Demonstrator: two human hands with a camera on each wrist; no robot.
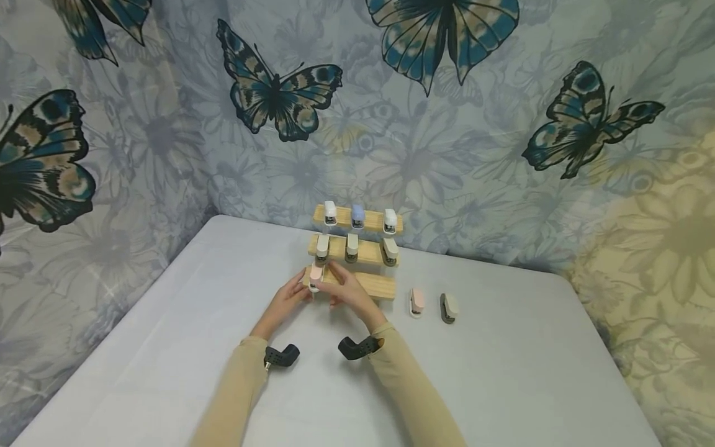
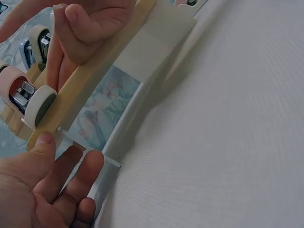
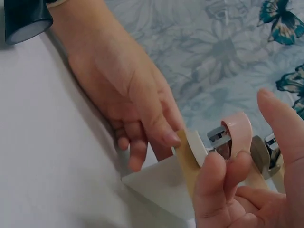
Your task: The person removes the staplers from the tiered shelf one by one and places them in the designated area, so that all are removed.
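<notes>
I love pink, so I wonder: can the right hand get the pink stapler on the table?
Probably yes: the right hand is nearby, nothing covers that pink stapler, and nothing stands before it on the table.

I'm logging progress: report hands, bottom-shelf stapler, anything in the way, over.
Left hand holds bottom shelf by its left end. Right hand close to pink stapler, contact unclear. Stapler on that end. No obstruction visible.

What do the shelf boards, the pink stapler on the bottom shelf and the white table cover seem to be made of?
Shelf boards: probably smooth, pale wood, from the yellow-tan tone and faint streaks.
Pink stapler: cover likely smooth plastic, evenly coloured; inner parts look like metal, silvery and shiny.
White table cover: seems matt cloth, from its soft creases, though thin vinyl is possible.
</notes>
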